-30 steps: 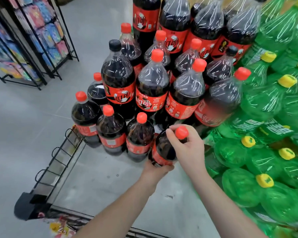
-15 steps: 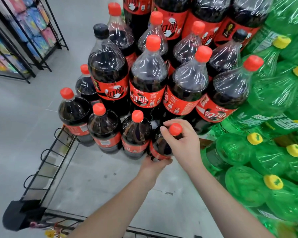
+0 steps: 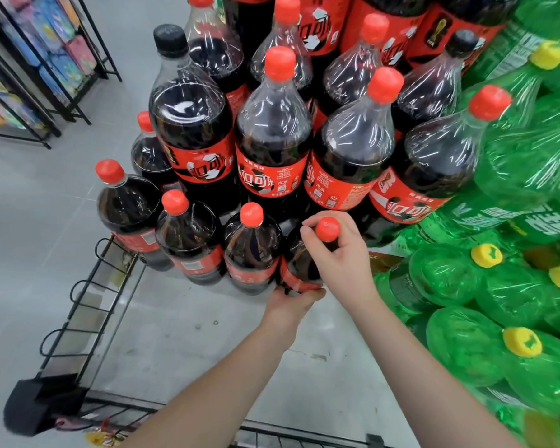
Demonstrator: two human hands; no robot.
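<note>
1. The right hand (image 3: 340, 257) is curling its fingers round the neck of a dark plastic cola bottle with a red screw cap and red label (image 3: 299, 266), just below the cap.
2. The left hand (image 3: 291, 300) is gripping the same bottle low down, at the label's lower edge, from the near side.
3. The held bottle is standing nearly upright, its long axis vertical, at the right end of the front row on the grey display platform (image 3: 207, 334). The left hand is hiding the base, so contact with the platform cannot be told.
4. The bottle is lying directly ahead of both hands. The left is nearer the base and the right nearer the cap, so the coming move probably runs along that vertical axis.
5. Three matching red-capped cola bottles (image 3: 251, 253) are standing just beside it on the left, and a taller tier of larger cola bottles (image 3: 269, 150) is rising behind.
6. Green plastic bottles with yellow caps (image 3: 450, 276) are crowding the right side, near the right forearm.
</note>
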